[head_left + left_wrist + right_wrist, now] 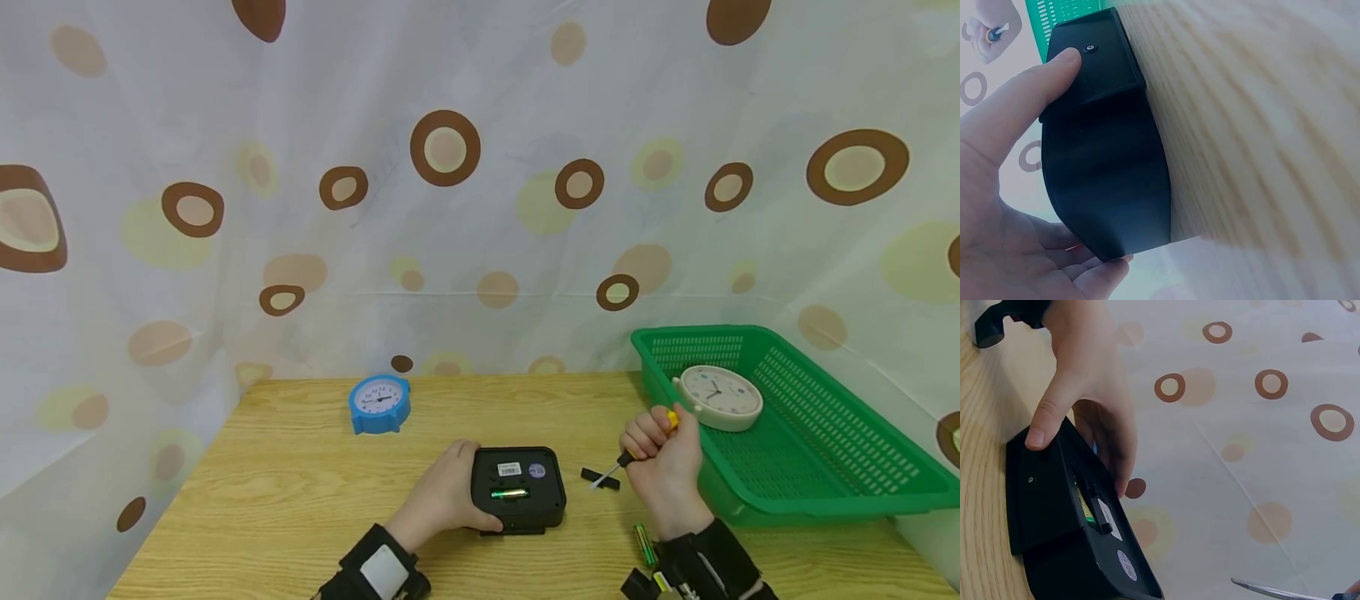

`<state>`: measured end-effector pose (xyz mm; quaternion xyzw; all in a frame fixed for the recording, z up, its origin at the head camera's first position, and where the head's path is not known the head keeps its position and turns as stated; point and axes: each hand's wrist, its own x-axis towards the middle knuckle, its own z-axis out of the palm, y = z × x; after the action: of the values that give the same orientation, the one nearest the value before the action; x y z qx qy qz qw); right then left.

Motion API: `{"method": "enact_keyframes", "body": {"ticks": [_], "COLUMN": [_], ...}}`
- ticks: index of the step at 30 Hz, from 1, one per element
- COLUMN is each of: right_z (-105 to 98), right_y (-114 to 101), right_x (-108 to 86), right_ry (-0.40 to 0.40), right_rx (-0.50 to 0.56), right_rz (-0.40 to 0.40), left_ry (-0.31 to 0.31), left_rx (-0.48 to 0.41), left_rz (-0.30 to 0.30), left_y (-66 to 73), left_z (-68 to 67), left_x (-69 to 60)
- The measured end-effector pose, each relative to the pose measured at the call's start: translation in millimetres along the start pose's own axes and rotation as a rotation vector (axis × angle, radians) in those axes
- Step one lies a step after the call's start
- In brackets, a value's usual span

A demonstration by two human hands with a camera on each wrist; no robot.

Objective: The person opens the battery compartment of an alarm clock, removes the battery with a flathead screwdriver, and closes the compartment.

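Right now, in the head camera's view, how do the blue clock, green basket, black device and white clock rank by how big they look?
Largest to smallest, as they look:
1. Green basket
2. Black device
3. White clock
4. Blue clock
The blue clock stands farther back than the device, so real sizes are unsure.

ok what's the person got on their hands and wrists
The left hand and right hand are bare, without gloves. A wide black band wraps the left wrist, with a pale rectangular patch and a black fitting jutting out. The right wrist wears a dark strap.
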<state>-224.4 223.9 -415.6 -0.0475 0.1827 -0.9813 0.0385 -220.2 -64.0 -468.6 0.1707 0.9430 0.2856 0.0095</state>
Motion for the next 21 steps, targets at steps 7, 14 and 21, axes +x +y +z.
{"method": "enact_keyframes", "body": {"ticks": [7, 14, 21], "right_z": [9, 23, 28], "right_y": [21, 55, 81], "right_x": [4.8, 14.0, 19.5], "right_ry": [0.117, 0.190, 0.197], "right_rx": [-0.247, -0.456, -0.555], "right_rz": [-0.095, -0.204, -0.237], "left_ry": [0.007, 0.005, 0.004], "left_rx": [0.006, 0.004, -0.001], "left_rz": [0.008, 0.008, 0.007], "left_y": [0.0, -0.1, 1.0], "left_z": [-1.3, -1.8, -2.1], "left_x": [-0.5, -0.6, -1.2]}}
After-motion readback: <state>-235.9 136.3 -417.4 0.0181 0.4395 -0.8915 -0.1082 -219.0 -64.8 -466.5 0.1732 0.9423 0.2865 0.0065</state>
